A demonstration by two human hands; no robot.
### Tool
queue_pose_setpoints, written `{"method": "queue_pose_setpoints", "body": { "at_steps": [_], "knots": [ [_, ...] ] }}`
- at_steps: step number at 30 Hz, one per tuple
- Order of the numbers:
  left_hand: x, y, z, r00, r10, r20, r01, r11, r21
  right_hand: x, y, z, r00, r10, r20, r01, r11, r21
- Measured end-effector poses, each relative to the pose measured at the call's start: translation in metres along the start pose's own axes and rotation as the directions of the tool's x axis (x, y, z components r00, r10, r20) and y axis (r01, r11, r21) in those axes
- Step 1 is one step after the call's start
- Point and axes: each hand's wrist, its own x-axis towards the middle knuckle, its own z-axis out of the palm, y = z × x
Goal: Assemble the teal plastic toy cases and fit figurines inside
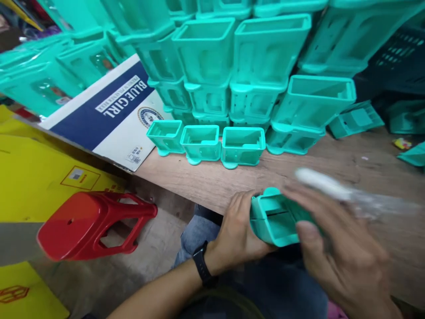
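Observation:
My left hand (239, 230) is closed round the left end of a teal plastic box part (277, 219), held at the near edge of the wooden table (206, 179). A black watch sits on that wrist. My right hand (335, 248) is on the part's right side, smeared by motion, with a blurred white stick-like tool (323, 182) in its fingers. Three more teal box parts (202, 142) stand in a row on the table beyond my hands.
A tall stack of teal parts (252, 66) fills the back of the table. A white and blue "BLUE GIRL" carton (109, 110) lies at the left. A red plastic stool (89, 223) lies tipped on the floor, by yellow cardboard (29, 177).

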Motion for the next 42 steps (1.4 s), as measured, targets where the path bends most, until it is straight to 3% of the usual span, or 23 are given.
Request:
{"method": "queue_pose_setpoints", "body": {
  "at_steps": [3, 5, 11, 16, 18, 20, 23, 27, 31, 37, 42],
  "knots": [
    [0.002, 0.000, 0.001, 0.998, 0.043, -0.036, -0.044, 0.999, -0.003, -0.001, -0.012, -0.005, 0.982, -0.138, 0.132, 0.161, 0.968, -0.190],
    [0.002, -0.002, 0.003, 0.994, 0.083, -0.066, -0.082, 0.997, 0.015, -0.002, -0.016, -0.003, 0.976, -0.121, 0.182, 0.158, 0.965, -0.208],
    [0.002, -0.007, 0.010, 0.988, 0.125, -0.091, -0.124, 0.992, 0.020, 0.003, -0.019, 0.007, 0.954, -0.064, 0.293, 0.073, 0.997, -0.017],
    [0.002, -0.013, 0.010, 0.984, 0.122, -0.130, -0.128, 0.991, -0.040, 0.003, -0.023, 0.007, 0.938, -0.035, 0.345, 0.062, 0.996, -0.069],
    [0.003, -0.015, 0.009, 0.983, 0.124, -0.134, -0.132, 0.990, -0.049, 0.005, -0.023, 0.003, 0.942, -0.098, 0.321, 0.134, 0.987, -0.092],
    [0.004, -0.016, 0.008, 0.986, 0.119, -0.120, -0.123, 0.992, -0.030, 0.010, -0.023, 0.000, 0.962, -0.160, 0.223, 0.194, 0.971, -0.137],
    [0.005, -0.015, 0.008, 0.994, 0.092, -0.061, -0.090, 0.995, 0.044, 0.021, -0.020, 0.003, 0.975, -0.185, 0.127, 0.208, 0.957, -0.202],
    [0.003, -0.016, 0.007, 0.997, 0.072, -0.003, -0.071, 0.990, 0.125, 0.029, -0.018, 0.019, 0.930, -0.249, 0.272, 0.320, 0.911, -0.259],
    [0.004, -0.019, 0.010, 0.995, 0.098, 0.008, -0.098, 0.986, 0.132, 0.025, -0.017, 0.023, 0.915, -0.299, 0.271, 0.381, 0.863, -0.333],
    [0.008, -0.015, 0.019, 0.991, 0.089, -0.102, -0.083, 0.994, 0.066, 0.028, -0.014, 0.028, 0.931, -0.338, 0.139, 0.365, 0.876, -0.317],
    [0.011, -0.008, 0.013, 0.992, 0.094, -0.078, -0.098, 0.994, -0.045, 0.033, -0.010, 0.020, 0.971, -0.215, 0.109, 0.233, 0.953, -0.193]
  ]
}}
